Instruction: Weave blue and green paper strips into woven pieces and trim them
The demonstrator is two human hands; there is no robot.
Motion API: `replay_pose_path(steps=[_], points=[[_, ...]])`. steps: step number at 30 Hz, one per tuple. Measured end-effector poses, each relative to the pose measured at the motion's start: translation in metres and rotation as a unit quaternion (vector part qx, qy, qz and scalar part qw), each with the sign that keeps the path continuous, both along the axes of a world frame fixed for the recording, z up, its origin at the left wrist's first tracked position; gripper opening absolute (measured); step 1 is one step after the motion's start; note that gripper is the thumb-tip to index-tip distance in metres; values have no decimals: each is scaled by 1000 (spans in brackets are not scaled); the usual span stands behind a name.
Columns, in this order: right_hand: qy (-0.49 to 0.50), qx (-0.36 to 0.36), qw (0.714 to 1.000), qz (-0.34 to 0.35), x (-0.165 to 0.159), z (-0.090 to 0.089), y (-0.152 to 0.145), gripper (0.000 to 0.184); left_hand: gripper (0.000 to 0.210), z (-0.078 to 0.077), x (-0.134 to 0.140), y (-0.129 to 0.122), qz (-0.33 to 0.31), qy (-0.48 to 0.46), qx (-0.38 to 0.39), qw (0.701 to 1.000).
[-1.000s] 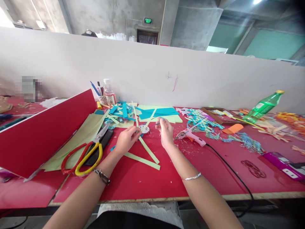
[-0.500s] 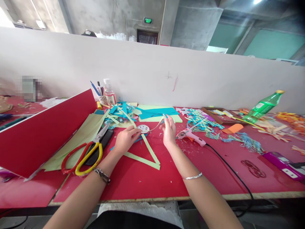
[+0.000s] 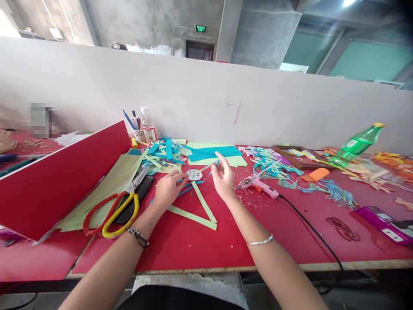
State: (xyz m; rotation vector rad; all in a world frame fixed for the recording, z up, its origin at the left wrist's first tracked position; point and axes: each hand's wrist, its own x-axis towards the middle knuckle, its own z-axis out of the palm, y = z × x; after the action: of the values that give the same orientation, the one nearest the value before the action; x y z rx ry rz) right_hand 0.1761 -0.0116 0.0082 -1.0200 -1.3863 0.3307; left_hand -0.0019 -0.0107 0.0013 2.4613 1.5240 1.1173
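Note:
A narrow pale green paper strip (image 3: 204, 169) runs between my two hands, over a round white disc (image 3: 194, 177) with small dark marks. My left hand (image 3: 168, 189) is closed in a pinch on the strip's left end, right beside the disc's edge. The other end is pinched between the fingers of my right hand (image 3: 225, 178), whose index finger points upward. Blue shows at those fingertips. On the table below lies a folded light green strip (image 3: 204, 204) in a V shape, and blue strips (image 3: 187, 189) lie close to my left fingers.
Big scissors (image 3: 121, 209) with red and yellow handles lie at left, near a red upright panel (image 3: 74, 176). Right of my hands is a pink glue gun (image 3: 263, 187) with a black cord. Paper scraps (image 3: 166, 150) and a green bottle (image 3: 356, 145) stand farther back.
My right hand has moved slightly left and down, closer to my left hand. The strip, curved before, now lies straighter across the disc.

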Motion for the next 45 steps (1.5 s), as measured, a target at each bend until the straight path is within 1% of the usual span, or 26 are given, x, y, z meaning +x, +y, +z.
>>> replay_pose_path(steps=[5,10,13,18,21,23,26,29,30,32,35,37,39,41,43,45], points=[[-109,30,994,13,-4,1,-5,41,25,-1,0,0,-16,-19,10,1000],[-205,69,975,51,-11,4,-10,39,26,-1,0,0,-40,-34,17,998],[-243,89,963,74,-15,5,-12,39,28,0,0,-1,-40,-53,-2,998],[-265,82,953,126,-20,4,-15,43,36,0,0,-2,-37,-78,-26,996],[-248,73,952,166,-23,3,-17,45,31,-1,-1,-1,-36,-71,-32,996],[-233,68,954,176,-25,2,-19,44,26,-2,-2,0,-44,-80,-34,995],[-194,65,967,151,-25,1,-19,33,25,-3,-1,0,-62,-134,-55,988],[-155,67,981,93,-23,0,-16,16,28,-3,1,1,-89,-225,-89,966],[-151,63,983,78,-22,-1,-15,13,28,-3,1,1,-98,-254,-98,957],[-157,52,984,66,-21,-2,-12,20,27,-1,3,0,-109,-299,-113,941],[-196,45,977,67,-21,-5,-9,44,23,5,4,-2,-108,-331,-118,930],[-221,45,973,55,-22,-7,-8,53,21,8,5,-3,-106,-348,-112,925],[-238,33,970,32,-21,-8,-8,54,20,9,6,-3,-112,-364,-117,917],[-252,11,967,15,-21,-8,-9,51,20,10,7,-3,-121,-377,-132,909],[-272,-6,962,11,-21,-7,-11,47,21,9,7,-2,-127,-390,-143,901],[-287,-8,958,15,-21,-6,-13,46,22,9,7,-1,-131,-408,-150,891]])
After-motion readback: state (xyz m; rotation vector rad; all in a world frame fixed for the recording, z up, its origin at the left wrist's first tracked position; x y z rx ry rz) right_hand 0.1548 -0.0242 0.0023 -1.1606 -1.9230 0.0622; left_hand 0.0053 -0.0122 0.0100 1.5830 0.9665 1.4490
